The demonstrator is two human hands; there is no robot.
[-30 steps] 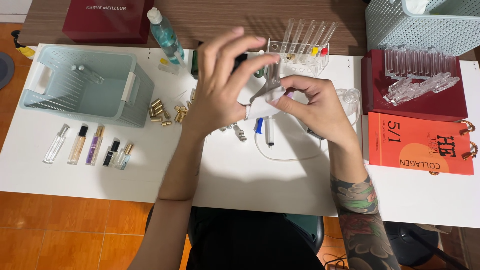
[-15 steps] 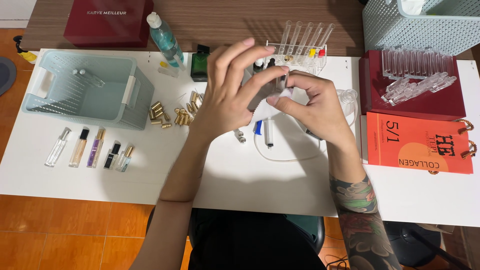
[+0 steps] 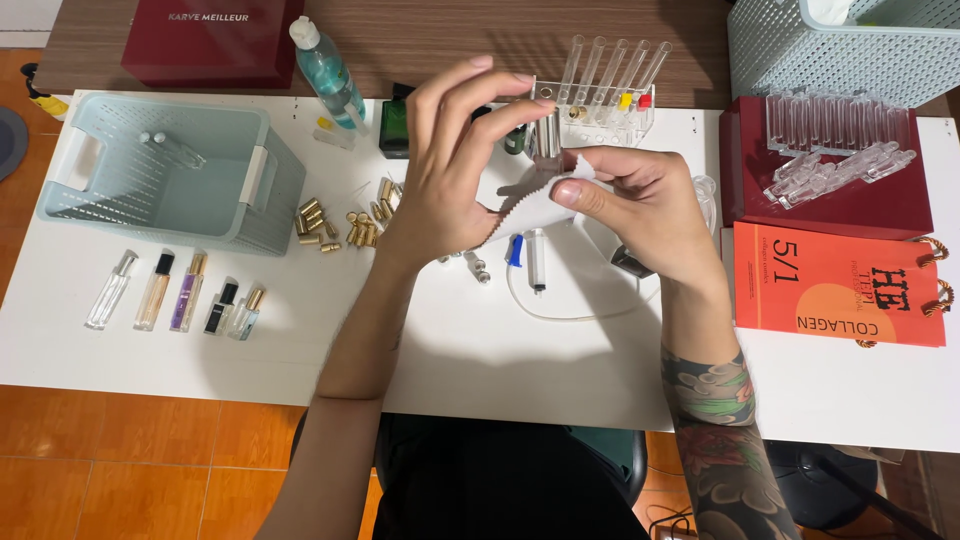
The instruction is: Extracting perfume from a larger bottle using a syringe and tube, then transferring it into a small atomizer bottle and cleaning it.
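Two hands above the white table: left hand pinches a small silver vial; right hand grips a white cloth.

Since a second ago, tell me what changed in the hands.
The left hand raised the small silver vial higher; the right hand now pinches a white serrated-edged sheet beneath it. The bottles, gold caps and basket stayed put.
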